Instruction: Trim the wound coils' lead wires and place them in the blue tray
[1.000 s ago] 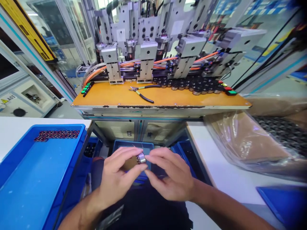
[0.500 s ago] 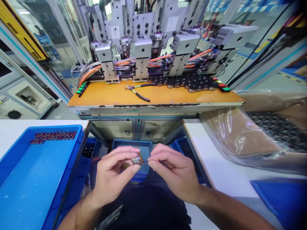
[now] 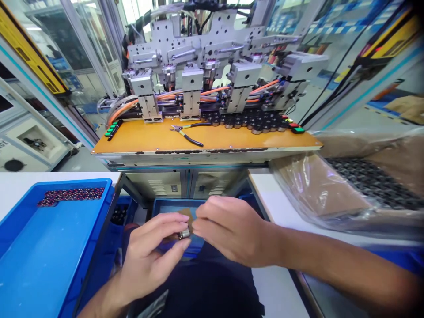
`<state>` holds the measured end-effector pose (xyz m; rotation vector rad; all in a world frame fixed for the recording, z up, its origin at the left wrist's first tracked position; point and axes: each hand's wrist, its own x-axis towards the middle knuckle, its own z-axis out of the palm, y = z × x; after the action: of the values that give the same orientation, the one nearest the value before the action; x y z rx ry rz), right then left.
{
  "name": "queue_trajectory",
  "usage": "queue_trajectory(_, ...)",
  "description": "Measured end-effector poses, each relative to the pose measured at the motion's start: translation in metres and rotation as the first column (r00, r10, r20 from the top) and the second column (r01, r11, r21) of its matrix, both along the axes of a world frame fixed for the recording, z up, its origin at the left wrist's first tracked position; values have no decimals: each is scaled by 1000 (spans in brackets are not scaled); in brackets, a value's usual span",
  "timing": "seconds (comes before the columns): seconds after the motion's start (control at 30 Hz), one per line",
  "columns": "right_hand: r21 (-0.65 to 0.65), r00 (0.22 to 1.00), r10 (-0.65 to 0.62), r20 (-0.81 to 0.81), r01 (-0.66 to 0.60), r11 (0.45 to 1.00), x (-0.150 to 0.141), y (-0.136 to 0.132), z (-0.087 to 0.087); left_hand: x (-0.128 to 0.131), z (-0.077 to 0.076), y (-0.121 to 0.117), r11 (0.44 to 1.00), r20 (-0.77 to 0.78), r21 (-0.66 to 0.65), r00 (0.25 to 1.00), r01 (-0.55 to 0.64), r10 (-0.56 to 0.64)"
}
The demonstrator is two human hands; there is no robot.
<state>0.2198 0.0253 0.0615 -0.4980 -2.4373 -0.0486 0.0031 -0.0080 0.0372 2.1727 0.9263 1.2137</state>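
My left hand (image 3: 154, 254) pinches a small silver metal cylinder (image 3: 184, 232) between the thumb and fingertips, above my lap. Just right of it is my right hand (image 3: 233, 232), its fingers pressed together and its back turned up. Whatever lies between those right fingertips, if anything, is hidden. Below both hands is a blue bin (image 3: 165, 204) on the floor, with a piece of brown material in view inside it.
A machine bench (image 3: 142, 141) carries yellow-and-black pliers (image 3: 187, 134) and many black-topped cylinders (image 3: 255, 121). To the left is a blue tray (image 3: 39, 247) with rows of small parts (image 3: 73, 195). A plastic-lined box (image 3: 308, 190) of dark parts stands right.
My right hand has rolled over, its forearm now more level. The cylinder is tilted differently in my left hand, which has shifted slightly left and down. The camera view has shifted too.
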Motion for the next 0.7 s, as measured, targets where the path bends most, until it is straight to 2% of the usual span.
queue_trajectory(0.03, -205, 999, -6, -37, -2, 979, -3, -1, 0, -2, 0, -1, 1000, 13, -12, 1000, 7, -7)
queue_trajectory(0.07, -435, 997, -16, -74, -18, 900, -5, -3, 1, -5, 0, -2, 1000, 27, -22, 999, 18, -17)
queue_trajectory(0.1, -655, 995, -27, -101, -46, 754, -6, -4, 2, -7, -1, -3, 999, 38, -31, 999, 31, -30)
queue_trajectory(0.13, -830, 993, -33, -109, -73, 553, -7, -4, 4, -9, -1, -3, 998, 49, -38, 998, 42, -40)
queue_trajectory(0.17, -937, 995, -17, -99, -87, 337, -7, -2, 6, -11, -1, -4, 998, 57, -42, 997, 48, -46)
queue_trajectory(0.2, -983, 996, 30, -80, -84, 164, -7, 3, 9, -13, -2, -4, 998, 64, -45, 997, 48, -45)
queue_trajectory(0.23, -994, 995, 85, -60, -67, 86, -7, 11, 12, -14, -3, -4, 998, 71, -47, 997, 38, -34)
queue_trajectory(0.27, -991, 994, 109, -26, -40, 131, -7, 22, 15, -16, -4, -4, 999, 79, -50, 997, 17, -13)
queue_trajectory(0.3, -952, 996, 76, 38, 13, 305, -7, 37, 18, -17, -5, -4, 998, 89, -56, 996, -10, 15)
queue_trajectory(0.33, -842, 994, -22, 104, 100, 531, -7, 55, 21, -18, -6, -3, 997, 103, -61, 994, -38, 45)
queue_trajectory(0.37, -647, 974, -188, 129, 227, 729, -8, 76, 24, -19, -7, -2, 995, 118, -69, 990, -66, 74)
queue_trajectory(0.4, -405, 919, -366, 145, 392, 826, -8, 98, 26, -20, -8, -1, 993, 133, -77, 986, -90, 100)
queue_trajectory(0.43, -303, 881, -451, 145, 473, 827, -9, 121, 27, -21, -9, -1, 990, 145, -85, 982, -111, 122)
queue_trajectory(0.47, -260, 863, -481, 156, 505, 823, -10, 142, 27, -22, -9, -1, 987, 154, -93, 978, -127, 141)
queue_trajectory(0.57, -203, 821, -514, 246, 563, 801, -12, 191, 20, -26, -10, -2, 980, 186, -108, 965, -167, 185)
queue_trajectory(0.63, -177, 790, -528, 313, 594, 785, -14, 206, 12, -30, -11, -3, 977, 210, -106, 956, -185, 204)
queue_trajectory(0.7, -151, 764, -532, 365, 613, 776, -14, 208, 5, -33, -12, -5, 973, 224, -104, 948, -208, 227)
